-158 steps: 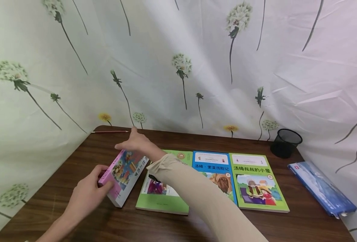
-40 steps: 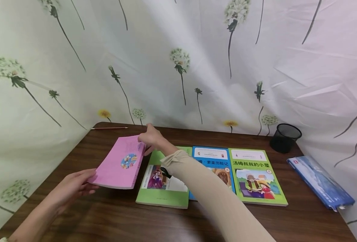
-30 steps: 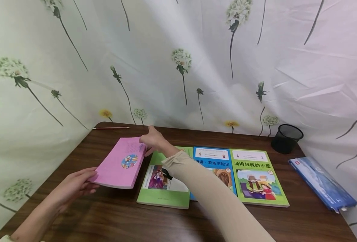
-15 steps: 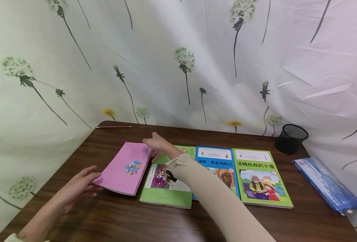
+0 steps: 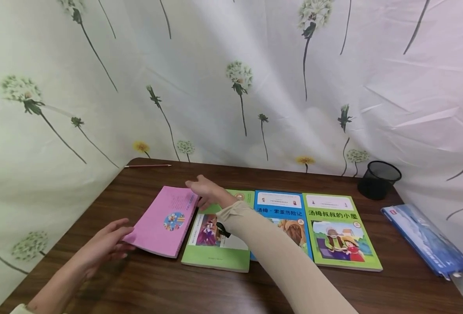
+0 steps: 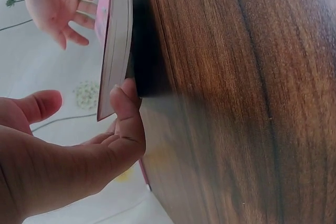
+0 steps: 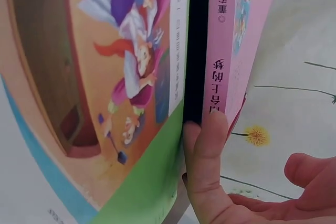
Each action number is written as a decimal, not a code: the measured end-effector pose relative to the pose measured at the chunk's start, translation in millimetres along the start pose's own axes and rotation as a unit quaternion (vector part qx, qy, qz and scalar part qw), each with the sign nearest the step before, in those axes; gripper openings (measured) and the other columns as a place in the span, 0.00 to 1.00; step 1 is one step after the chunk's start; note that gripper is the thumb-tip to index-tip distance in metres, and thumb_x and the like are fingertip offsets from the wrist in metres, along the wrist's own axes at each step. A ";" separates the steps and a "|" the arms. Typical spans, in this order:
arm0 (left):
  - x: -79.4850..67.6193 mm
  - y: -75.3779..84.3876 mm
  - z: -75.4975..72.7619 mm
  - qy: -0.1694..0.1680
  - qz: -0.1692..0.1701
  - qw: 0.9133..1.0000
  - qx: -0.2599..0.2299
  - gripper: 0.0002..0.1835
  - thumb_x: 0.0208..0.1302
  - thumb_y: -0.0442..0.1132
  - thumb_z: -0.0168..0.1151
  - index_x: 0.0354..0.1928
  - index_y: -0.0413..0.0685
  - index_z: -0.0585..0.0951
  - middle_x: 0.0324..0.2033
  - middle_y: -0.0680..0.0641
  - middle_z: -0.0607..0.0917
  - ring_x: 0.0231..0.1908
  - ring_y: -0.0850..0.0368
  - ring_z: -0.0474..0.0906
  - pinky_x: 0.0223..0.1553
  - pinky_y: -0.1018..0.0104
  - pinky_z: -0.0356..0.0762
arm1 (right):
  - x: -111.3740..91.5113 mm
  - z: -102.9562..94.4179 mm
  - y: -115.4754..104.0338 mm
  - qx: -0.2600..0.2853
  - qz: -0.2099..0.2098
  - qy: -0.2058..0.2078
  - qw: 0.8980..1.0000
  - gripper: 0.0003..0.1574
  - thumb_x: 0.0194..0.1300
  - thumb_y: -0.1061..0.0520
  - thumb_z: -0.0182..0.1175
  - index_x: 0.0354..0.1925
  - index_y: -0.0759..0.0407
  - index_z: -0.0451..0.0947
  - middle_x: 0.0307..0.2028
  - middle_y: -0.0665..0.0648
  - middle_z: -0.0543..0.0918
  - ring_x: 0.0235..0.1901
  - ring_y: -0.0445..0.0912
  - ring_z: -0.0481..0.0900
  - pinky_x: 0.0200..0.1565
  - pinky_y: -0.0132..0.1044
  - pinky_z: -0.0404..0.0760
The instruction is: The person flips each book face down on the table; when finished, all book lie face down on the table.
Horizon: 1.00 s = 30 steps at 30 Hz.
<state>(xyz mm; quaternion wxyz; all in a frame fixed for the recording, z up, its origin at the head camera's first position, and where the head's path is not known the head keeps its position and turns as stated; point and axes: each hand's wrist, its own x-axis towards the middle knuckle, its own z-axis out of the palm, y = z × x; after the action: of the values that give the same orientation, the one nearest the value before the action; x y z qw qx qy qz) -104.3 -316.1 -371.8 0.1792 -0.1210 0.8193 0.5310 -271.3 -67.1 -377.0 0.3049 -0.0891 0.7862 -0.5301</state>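
The pink paperback book [image 5: 165, 222] lies at the left of the table, its pink cover with a round picture facing up. At its lower left corner is my left hand [image 5: 103, 246], whose fingers [image 6: 128, 124] touch the book's underside while the thumb stands apart. My right hand [image 5: 209, 192] is at the far right corner; in the right wrist view a fingertip [image 7: 212, 129] touches the spine, thumb raised away. Right beside the pink book is a green book [image 5: 216, 257], partly covered by the right arm.
A blue book [image 5: 280, 200], partly behind the sleeve, and another green book [image 5: 347, 235] continue the row. Further right are a blue packet-like item [image 5: 427, 240] and a black mesh pen holder [image 5: 378, 181]. A pencil [image 5: 149, 165] lies along the back edge, by the flowered curtain.
The pink book, earlier held up on edge with its picture cover showing, has been turned pink side up and lowered beside the green book. Both thumbs have come off it.
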 end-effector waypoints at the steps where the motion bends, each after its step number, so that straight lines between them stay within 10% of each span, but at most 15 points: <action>1: 0.3 -0.5 0.5 0.001 0.000 1.000 0.001 0.41 0.79 0.50 0.41 0.77 0.30 0.38 0.68 0.24 0.62 0.43 0.60 0.83 0.42 0.64 0.83 | 0.0 0.2 0.6 0.000 0.000 0.001 1.000 0.46 0.78 0.40 0.46 0.80 0.53 0.39 0.73 0.69 0.60 0.51 0.65 0.81 0.46 0.53 0.86; 14: 3.8 -0.8 2.5 -0.003 -0.003 1.000 0.009 0.40 0.79 0.50 0.40 0.77 0.30 0.38 0.70 0.22 0.59 0.44 0.60 0.84 0.42 0.64 0.82 | 4.4 -1.2 2.7 -0.005 0.003 0.026 1.000 0.47 0.76 0.37 0.48 0.80 0.55 0.43 0.76 0.63 0.57 0.61 0.63 0.75 0.58 0.55 0.79; 30: 9.0 -7.1 1.8 -0.003 0.000 0.999 0.052 0.39 0.79 0.49 0.41 0.76 0.28 0.41 0.66 0.21 0.66 0.47 0.52 0.85 0.43 0.61 0.83 | 11.0 -3.5 6.9 -0.013 0.007 0.018 1.000 0.46 0.75 0.38 0.49 0.79 0.57 0.47 0.73 0.65 0.63 0.51 0.58 0.81 0.51 0.50 0.83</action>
<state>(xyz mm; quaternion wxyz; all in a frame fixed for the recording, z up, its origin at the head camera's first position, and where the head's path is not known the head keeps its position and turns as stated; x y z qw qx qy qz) -109.4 -317.4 -382.2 0.1879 -0.1094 0.8451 0.4884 -280.8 -66.5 -386.5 0.2936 -0.0781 0.7991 -0.5188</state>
